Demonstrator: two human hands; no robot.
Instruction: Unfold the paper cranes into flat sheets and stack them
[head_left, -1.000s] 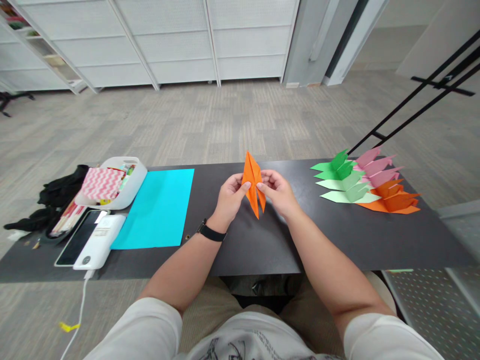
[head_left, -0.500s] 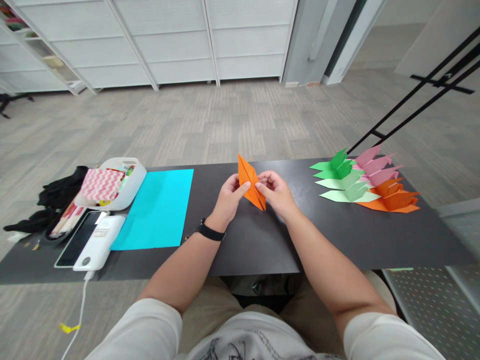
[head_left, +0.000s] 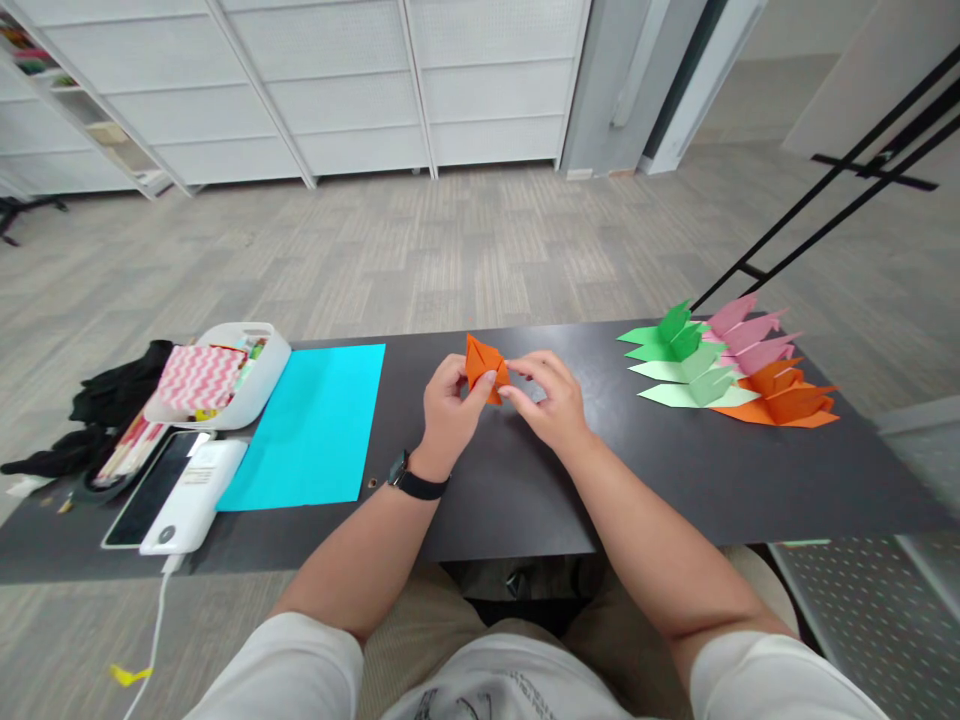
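Above the middle of the dark table, a folded orange paper [head_left: 484, 365] is gripped between the thumb and fingers of my left hand [head_left: 452, 405]. My right hand [head_left: 553, 395] pinches the right edge of the same paper with thumb and forefinger. The piece looks compact, with a pointed tip at its upper left. Folded paper shapes lie at the right: green [head_left: 679, 335], pale green [head_left: 705, 385], pink [head_left: 754, 335] and orange [head_left: 795, 400]. Left of my hands lies a flat cyan sheet [head_left: 311, 425].
On the dark table [head_left: 517, 500], a white basket [head_left: 266, 375] holds a pink zigzag-patterned item. Beside it are a black cloth [head_left: 112, 390], a phone [head_left: 154, 490] and a white device [head_left: 196, 495] with a cable. A black metal stand [head_left: 810, 210] rises beyond the right side.
The orange paper has gone from a long, spread diamond to a shorter, folded form. Both hands have shifted slightly left with it, and the camera view has moved a little.
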